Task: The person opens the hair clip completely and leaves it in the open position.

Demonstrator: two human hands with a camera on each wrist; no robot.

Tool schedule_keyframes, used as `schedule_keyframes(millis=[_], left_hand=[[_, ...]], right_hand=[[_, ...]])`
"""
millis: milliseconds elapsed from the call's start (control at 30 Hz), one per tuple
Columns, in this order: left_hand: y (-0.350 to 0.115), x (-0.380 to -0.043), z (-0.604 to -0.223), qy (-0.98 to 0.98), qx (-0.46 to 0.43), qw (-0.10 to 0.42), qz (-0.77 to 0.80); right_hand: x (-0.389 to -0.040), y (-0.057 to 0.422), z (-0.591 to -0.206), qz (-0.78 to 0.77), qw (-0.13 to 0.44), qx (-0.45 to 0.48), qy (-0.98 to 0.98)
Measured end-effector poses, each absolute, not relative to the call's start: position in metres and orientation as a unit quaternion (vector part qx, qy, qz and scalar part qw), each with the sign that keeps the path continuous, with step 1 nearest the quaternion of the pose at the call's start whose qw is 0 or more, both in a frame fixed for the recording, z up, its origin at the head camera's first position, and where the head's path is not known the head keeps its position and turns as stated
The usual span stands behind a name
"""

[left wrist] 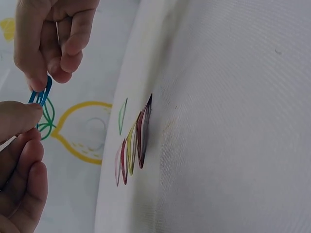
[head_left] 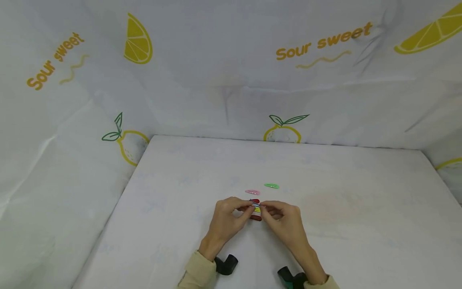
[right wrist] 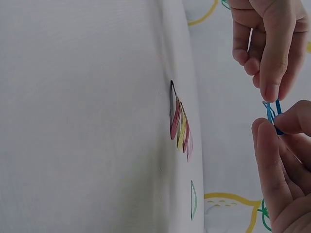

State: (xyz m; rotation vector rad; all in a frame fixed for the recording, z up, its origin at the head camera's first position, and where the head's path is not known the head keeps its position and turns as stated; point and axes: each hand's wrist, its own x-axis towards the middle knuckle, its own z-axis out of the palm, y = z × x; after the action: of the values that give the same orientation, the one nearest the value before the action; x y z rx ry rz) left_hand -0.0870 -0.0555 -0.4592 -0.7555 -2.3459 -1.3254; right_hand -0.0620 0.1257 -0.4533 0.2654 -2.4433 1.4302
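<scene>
A blue snap hair clip is pinched between my two hands, held up over the row of clips on the table. My left hand grips one end of it between thumb and forefinger. From the other side, my right hand pinches the opposite end; in the right wrist view the clip shows its two bars apart. Beneath the hands lie a red clip, a yellow clip and a dark red clip, partly covered by the fingers in the head view.
Just beyond the hands a pink clip lies on the white table, with a green clip to its right. A white curtain with lemon prints stands behind the table. Black camera mounts are on both wrists.
</scene>
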Motion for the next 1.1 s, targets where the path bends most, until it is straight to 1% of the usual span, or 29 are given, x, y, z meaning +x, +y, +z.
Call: schedule_keyframes(millis=[267, 400, 467, 633, 767, 933, 1100], left_hand=[[-0.046, -0.096, -0.454, -0.839, -0.290, 0.118, -0.445], [-0.036, -0.101, -0.452, -0.827, -0.312, 0.104, -0.456], [-0.029, -0.104, -0.452, -0.824, -0.315, 0.106, -0.459], [-0.011, -0.108, -0.454, -0.828, -0.302, 0.105, -0.462], [0.002, -0.111, -0.459, -0.838, -0.275, 0.082, -0.464], [0.014, -0.113, -0.468, -0.859, -0.249, 0.054, -0.443], [0.022, -0.110, -0.477, -0.872, -0.246, 0.042, -0.420]], right_hand=[[-0.062, 0.140, -0.450, 0.491, 0.162, 0.073, -0.853], [-0.062, 0.149, -0.450, 0.489, 0.165, 0.055, -0.854], [-0.062, 0.154, -0.451, 0.491, 0.167, 0.046, -0.854], [-0.061, 0.166, -0.452, 0.499, 0.183, 0.030, -0.847], [-0.062, 0.175, -0.457, 0.492, 0.192, 0.026, -0.848], [-0.064, 0.183, -0.464, 0.475, 0.176, 0.001, -0.862], [-0.065, 0.188, -0.469, 0.464, 0.136, -0.031, -0.875]])
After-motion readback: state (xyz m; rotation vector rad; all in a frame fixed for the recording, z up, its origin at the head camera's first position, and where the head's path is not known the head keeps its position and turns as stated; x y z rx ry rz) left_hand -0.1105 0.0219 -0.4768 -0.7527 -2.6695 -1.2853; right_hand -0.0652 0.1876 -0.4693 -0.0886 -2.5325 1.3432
